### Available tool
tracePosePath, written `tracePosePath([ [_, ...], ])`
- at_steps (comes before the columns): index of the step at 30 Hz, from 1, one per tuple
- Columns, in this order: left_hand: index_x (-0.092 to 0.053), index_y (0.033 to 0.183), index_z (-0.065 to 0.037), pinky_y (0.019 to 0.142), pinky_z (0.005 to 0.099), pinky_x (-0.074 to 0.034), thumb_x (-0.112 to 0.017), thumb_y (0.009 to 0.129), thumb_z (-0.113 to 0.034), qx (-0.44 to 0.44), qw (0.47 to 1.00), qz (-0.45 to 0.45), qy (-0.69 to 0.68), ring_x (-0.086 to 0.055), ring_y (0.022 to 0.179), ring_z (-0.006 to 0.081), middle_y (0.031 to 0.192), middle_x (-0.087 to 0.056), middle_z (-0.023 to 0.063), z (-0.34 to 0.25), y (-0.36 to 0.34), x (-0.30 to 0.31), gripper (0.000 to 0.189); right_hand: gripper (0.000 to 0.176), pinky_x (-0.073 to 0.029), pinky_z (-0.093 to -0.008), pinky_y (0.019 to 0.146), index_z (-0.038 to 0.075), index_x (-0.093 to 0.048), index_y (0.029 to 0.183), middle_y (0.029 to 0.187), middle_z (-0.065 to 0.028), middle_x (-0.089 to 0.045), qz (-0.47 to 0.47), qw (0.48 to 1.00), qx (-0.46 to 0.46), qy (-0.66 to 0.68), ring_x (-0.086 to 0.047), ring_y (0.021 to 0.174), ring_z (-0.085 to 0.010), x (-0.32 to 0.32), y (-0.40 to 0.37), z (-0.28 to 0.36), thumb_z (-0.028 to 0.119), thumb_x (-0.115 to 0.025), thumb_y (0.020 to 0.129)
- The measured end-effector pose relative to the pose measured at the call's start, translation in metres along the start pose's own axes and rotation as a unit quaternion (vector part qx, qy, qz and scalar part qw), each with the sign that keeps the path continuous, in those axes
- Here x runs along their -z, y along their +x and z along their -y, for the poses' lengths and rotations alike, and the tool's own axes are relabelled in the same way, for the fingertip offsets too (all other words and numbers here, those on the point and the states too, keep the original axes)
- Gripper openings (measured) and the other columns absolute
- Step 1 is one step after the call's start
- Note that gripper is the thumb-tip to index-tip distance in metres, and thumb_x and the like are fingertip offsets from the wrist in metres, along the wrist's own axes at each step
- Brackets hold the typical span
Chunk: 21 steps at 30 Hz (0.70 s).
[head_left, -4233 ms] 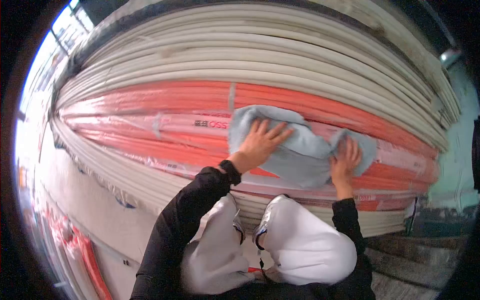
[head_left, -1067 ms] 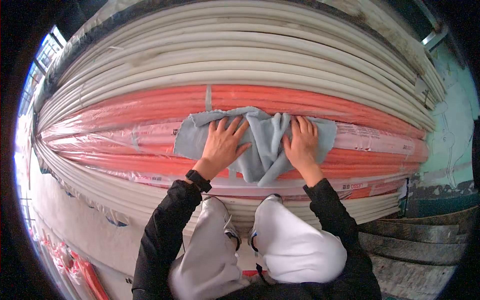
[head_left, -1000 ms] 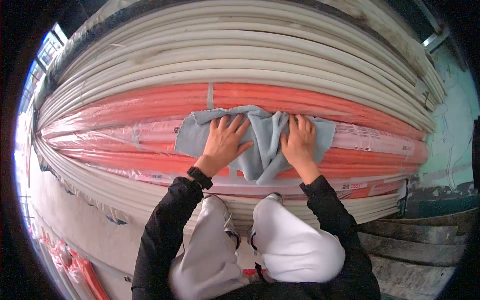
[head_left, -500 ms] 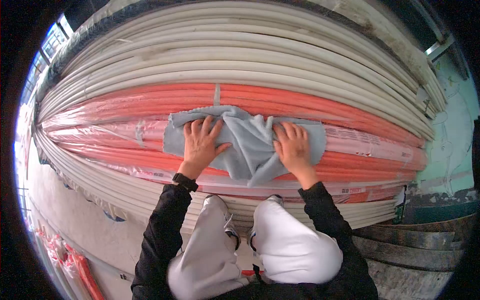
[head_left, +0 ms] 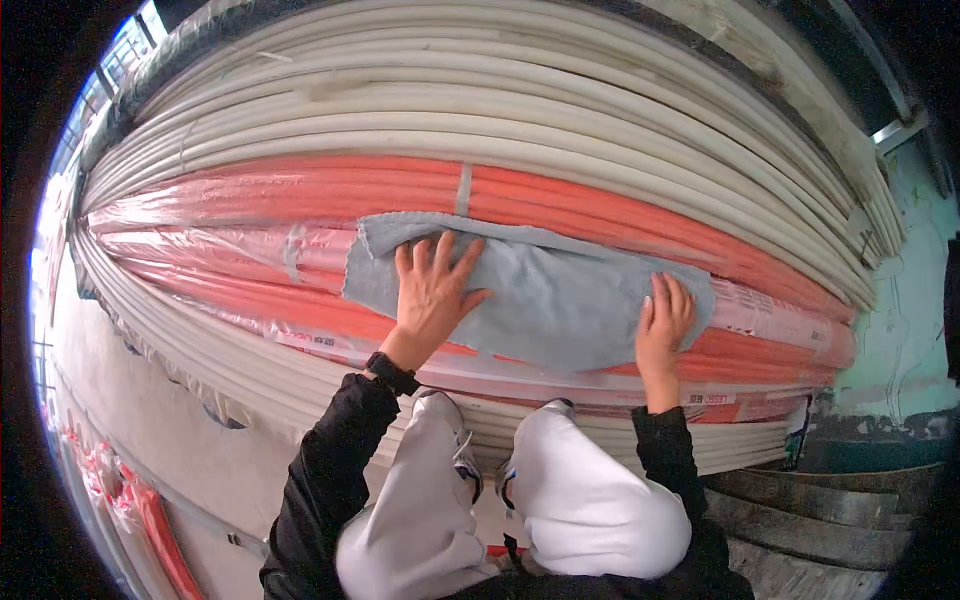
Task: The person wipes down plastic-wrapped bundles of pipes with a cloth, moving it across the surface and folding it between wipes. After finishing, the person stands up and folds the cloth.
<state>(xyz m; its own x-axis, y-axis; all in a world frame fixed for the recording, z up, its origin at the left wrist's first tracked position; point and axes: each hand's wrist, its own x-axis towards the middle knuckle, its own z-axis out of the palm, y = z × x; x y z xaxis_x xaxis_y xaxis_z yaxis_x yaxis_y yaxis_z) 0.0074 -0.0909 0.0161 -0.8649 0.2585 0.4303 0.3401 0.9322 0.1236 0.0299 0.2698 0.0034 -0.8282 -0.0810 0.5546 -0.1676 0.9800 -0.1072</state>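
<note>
A grey-blue cloth (head_left: 560, 300) lies spread over the red and pink plastic-wrapped pipes (head_left: 330, 190), mostly smooth, its upper left edge slightly folded. My left hand (head_left: 432, 292) rests on the cloth's left part with its fingers spread and flat. At the right end of the cloth is my right hand (head_left: 665, 325), its fingers bent and close together against the fabric. Whether it pinches any cloth is hidden beneath the fingers.
Long cream pipes (head_left: 420, 95) run behind the wrapped ones, and more lie in front near my shoes (head_left: 455, 440). Dark boards (head_left: 810, 510) are at the lower right. Red-wrapped items (head_left: 150, 525) stand at the lower left.
The bunched middle of the cloth has been spread flatter. My right hand has moved to the right with the cloth's right end, and my left hand has shifted slightly right.
</note>
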Motion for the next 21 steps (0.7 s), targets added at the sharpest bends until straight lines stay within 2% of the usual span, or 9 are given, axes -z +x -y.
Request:
tracePosePath([
  [3, -0.058, 0.135, -0.022, 0.106, 0.058, -0.031, -0.079, 0.072, -0.053, 0.0, 1.0, 0.0, -0.005, -0.044, 0.123, 0.0355, 0.135, -0.05, 0.0104, 0.005, 0.001, -0.003, 0.073, 0.037, -0.031, -0.0572, 0.111, 0.004, -0.061, 0.127, 0.133, -0.0167, -0.055, 0.015, 0.999, 0.03, -0.043, -0.048, 0.125, -0.0374, -0.01, 0.012, 0.023, 0.022, -0.059, 0.095],
  [9, -0.057, 0.135, -0.019, 0.107, 0.0601, -0.03, -0.077, 0.073, -0.058, 0.004, 1.0, 0.003, 0.025, -0.043, 0.126, 0.0362, 0.136, -0.05, 0.0104, 0.026, -0.002, -0.004, 0.076, 0.041, -0.031, -0.055, 0.111, -0.001, -0.062, 0.12, 0.13, -0.0183, -0.056, 0.064, 0.996, 0.045, 0.037, -0.049, 0.124, -0.0369, -0.016, 0.032, 0.078, 0.023, -0.063, 0.087],
  [14, -0.056, 0.137, -0.015, 0.109, 0.0601, -0.028, -0.071, 0.074, -0.066, 0.008, 0.998, -0.005, 0.055, -0.043, 0.127, 0.0374, 0.136, -0.051, 0.0134, 0.057, -0.01, 0.0, 0.083, 0.047, -0.031, -0.054, 0.111, 0.0, -0.059, 0.128, 0.133, -0.0177, -0.055, 0.117, 0.987, 0.089, 0.072, -0.049, 0.126, -0.0363, -0.017, 0.044, 0.133, 0.024, -0.064, 0.088],
  [18, -0.059, 0.132, -0.014, 0.109, 0.0589, -0.028, -0.074, 0.075, -0.057, 0.011, 0.996, -0.035, 0.08, -0.044, 0.125, 0.0351, 0.134, -0.052, 0.0118, 0.086, -0.019, -0.001, 0.073, 0.049, -0.03, -0.054, 0.113, 0.003, -0.057, 0.134, 0.138, -0.0162, -0.055, 0.135, 0.973, 0.149, 0.114, -0.046, 0.13, -0.0347, -0.029, 0.047, 0.165, 0.026, -0.063, 0.091],
  [21, -0.059, 0.13, -0.011, 0.11, 0.0581, -0.027, -0.072, 0.081, -0.048, 0.027, 0.997, -0.05, 0.055, -0.045, 0.124, 0.0363, 0.132, -0.054, 0.0121, 0.089, -0.019, -0.003, 0.062, 0.049, -0.031, -0.052, 0.115, 0.006, -0.056, 0.137, 0.141, -0.0159, -0.054, 0.133, 0.966, 0.185, 0.121, -0.047, 0.131, -0.0345, -0.036, 0.048, 0.171, 0.024, -0.06, 0.092],
])
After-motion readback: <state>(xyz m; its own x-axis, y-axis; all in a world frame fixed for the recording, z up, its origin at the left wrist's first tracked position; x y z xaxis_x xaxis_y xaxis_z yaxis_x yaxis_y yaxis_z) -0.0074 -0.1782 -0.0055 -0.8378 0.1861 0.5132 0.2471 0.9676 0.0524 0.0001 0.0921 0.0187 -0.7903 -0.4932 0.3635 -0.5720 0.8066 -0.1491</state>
